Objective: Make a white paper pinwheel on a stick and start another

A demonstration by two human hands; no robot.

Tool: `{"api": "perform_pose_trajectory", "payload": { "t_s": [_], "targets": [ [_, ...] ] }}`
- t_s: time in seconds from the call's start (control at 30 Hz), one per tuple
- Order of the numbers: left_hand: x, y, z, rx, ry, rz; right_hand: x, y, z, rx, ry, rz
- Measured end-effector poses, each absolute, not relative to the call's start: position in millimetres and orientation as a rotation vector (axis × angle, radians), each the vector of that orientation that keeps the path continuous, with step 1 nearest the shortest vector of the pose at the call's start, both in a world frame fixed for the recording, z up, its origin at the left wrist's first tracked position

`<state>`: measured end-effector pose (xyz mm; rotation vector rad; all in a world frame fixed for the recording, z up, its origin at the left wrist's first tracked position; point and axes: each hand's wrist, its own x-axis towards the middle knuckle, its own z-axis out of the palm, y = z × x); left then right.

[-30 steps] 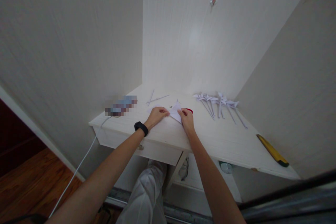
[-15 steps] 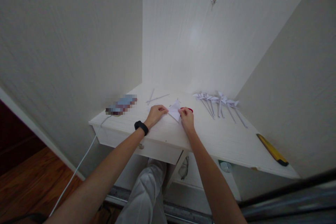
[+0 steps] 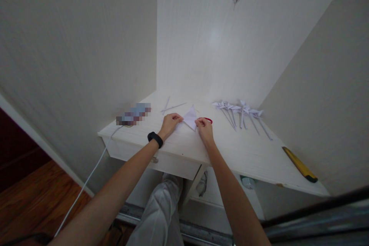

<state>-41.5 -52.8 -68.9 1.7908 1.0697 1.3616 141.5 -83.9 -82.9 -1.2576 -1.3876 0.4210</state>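
Note:
A small piece of white paper [image 3: 190, 117] is held up over the white desk [image 3: 173, 142] between my two hands. My left hand [image 3: 172, 123], with a black band on its wrist, pinches the paper's left corner. On the opposite edge, my right hand [image 3: 204, 127] pinches the paper between thumb and fingers. Something with a red loop [image 3: 208, 120], perhaps a scissors handle, lies just behind my right hand and is partly hidden by it. Thin white paper sticks [image 3: 173, 107] rest on the desk beyond my left hand.
Several paper pinwheels [image 3: 243, 108] on sticks lie at the back right. A yellow-and-black utility knife [image 3: 300, 164] is near the right edge. At the left sits a blurred-out device [image 3: 134, 114] with a white cable [image 3: 96, 167]. Walls enclose the desk's back and sides.
The paper has turned a little and now shows a flatter, wider face, with its tip pointing up. Both hands keep their pinch and have barely shifted.

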Motion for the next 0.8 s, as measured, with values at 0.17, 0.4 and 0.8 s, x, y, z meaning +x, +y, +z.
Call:
{"api": "perform_pose_trajectory", "payload": {
  "t_s": [0.17,0.4,0.8],
  "targets": [
    [-41,-52,-69,1.802,1.086,1.359,140,-86,-82,-1.271,-1.376,0.391],
    [-43,-53,-68,1.78,1.084,1.389,139,-87,-80,-1.257,-1.364,0.44],
    [-43,-60,-59,1.693,1.092,1.406,137,-90,-76,-1.261,-1.384,0.451]
  ]
}}
